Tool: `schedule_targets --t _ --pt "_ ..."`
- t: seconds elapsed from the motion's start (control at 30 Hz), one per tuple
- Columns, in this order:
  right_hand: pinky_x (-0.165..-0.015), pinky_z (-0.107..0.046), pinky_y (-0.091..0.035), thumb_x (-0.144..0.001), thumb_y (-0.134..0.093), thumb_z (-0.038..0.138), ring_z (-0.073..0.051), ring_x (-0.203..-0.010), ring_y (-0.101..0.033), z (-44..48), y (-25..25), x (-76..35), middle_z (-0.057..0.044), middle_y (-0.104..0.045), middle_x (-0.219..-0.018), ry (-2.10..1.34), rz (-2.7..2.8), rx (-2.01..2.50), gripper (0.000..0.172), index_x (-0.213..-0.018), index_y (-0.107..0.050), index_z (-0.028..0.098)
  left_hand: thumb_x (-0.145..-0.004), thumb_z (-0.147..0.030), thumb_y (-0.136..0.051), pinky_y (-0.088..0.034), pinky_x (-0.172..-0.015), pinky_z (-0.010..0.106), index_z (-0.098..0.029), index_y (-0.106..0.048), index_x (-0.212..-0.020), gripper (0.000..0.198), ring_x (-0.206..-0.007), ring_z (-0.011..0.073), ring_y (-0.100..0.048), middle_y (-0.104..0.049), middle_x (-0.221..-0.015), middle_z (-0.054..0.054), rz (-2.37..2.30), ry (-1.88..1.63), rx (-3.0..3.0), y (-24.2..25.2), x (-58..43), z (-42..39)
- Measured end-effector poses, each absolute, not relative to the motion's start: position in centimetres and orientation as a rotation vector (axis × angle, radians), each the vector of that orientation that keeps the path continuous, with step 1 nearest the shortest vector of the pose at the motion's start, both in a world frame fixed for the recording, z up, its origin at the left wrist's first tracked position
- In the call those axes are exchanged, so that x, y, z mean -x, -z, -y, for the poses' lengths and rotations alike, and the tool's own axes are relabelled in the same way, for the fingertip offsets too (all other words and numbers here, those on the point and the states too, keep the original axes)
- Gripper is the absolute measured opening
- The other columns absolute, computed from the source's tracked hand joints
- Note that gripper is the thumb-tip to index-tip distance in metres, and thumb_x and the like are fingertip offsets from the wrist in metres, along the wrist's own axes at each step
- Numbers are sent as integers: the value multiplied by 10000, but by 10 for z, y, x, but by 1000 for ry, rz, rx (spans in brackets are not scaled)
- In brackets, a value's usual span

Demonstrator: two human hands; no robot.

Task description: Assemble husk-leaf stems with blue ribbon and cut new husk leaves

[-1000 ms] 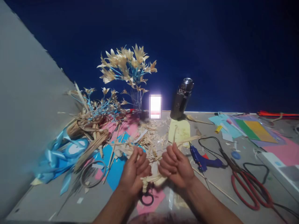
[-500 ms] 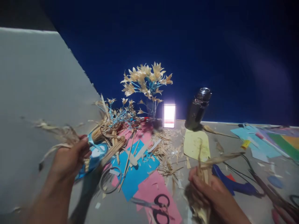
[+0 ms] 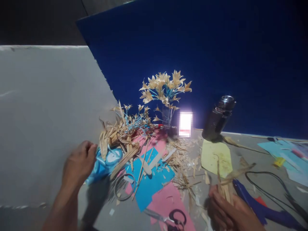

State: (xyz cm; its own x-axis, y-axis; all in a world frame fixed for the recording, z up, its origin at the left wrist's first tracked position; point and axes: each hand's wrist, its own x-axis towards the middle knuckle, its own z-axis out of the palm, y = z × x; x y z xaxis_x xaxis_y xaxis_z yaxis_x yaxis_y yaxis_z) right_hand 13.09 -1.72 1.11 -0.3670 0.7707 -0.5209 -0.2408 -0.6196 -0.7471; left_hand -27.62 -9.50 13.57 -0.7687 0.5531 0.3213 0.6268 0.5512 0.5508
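Note:
My left hand (image 3: 79,163) is closed in a loose fist at the left, touching the pale blue ribbon (image 3: 106,162) beside a heap of dried husk strips (image 3: 117,138); what it holds, if anything, is hidden. At the bottom right my right hand (image 3: 228,210) is closed round a bunch of dried husk strips (image 3: 227,181) that stick up and out to the right. Between my hands lie blue paper (image 3: 151,179), pink paper (image 3: 170,202) and a coil of wire (image 3: 124,187).
A vase of husk flowers on blue stems (image 3: 166,88) stands at the back, with a dark metal flask (image 3: 218,118) to its right. Black-handled scissors (image 3: 174,219), a blue glue gun (image 3: 260,208) with black cord, yellow paper (image 3: 216,155) and a grey board (image 3: 43,112) at left.
My left hand carried a bunch of husk strips out to the left and now rests at the ribbon with none showing. My right hand dropped lower right, still gripping husk. The view swung left.

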Motion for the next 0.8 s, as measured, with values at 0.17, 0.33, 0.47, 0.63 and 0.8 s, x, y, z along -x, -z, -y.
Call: schedule_targets --t 0.17,0.33,0.47,0.63,0.8 --pt "-442 -197 -312 -660 -919 514 -63 -443 -363 17 -26 -110 85 -416 -537 -2218 688 998 489 -814 -593 184 -820 -553 -662 -352 -505 268 -227 -511 -464 506 -466 156 -416 -475 -435 -10 2669 1786 1726 -99 178 75" --pt "-411 -186 -427 -672 -888 537 -82 -401 -505 5 -39 -96 29 -562 -509 -2357 914 858 492 -750 -637 122 -656 -444 -887 -481 -541 285 -213 -764 -891 351 -631 206 -649 -740 -845 94 2880 2843 1809 -66 78 43" --pt "-473 -225 -535 -685 -877 516 -134 -494 -636 -3 -38 -99 -37 -670 -602 -2332 997 748 478 -766 -667 94 -687 -416 -878 -386 -407 246 -200 -664 -694 304 -360 132 -495 -554 -478 -19 2984 3027 1797 -51 46 28" --pt "-562 -275 -590 -645 -925 467 -160 -606 -690 -4 -27 -105 -66 -725 -750 -2322 859 762 514 -914 -686 98 -777 -388 -793 -374 -368 230 -195 -651 -774 240 -360 125 -467 -563 -504 -23 2914 3306 1353 -46 39 21" --pt "-637 -274 -597 -723 -869 546 -172 -682 -722 -11 -16 -108 -113 -735 -799 -2370 767 786 556 -938 -697 62 -703 -343 -854 -449 -499 216 -181 -595 -671 307 -497 114 -521 -573 -570 -26 2863 3024 1231 -48 80 14"
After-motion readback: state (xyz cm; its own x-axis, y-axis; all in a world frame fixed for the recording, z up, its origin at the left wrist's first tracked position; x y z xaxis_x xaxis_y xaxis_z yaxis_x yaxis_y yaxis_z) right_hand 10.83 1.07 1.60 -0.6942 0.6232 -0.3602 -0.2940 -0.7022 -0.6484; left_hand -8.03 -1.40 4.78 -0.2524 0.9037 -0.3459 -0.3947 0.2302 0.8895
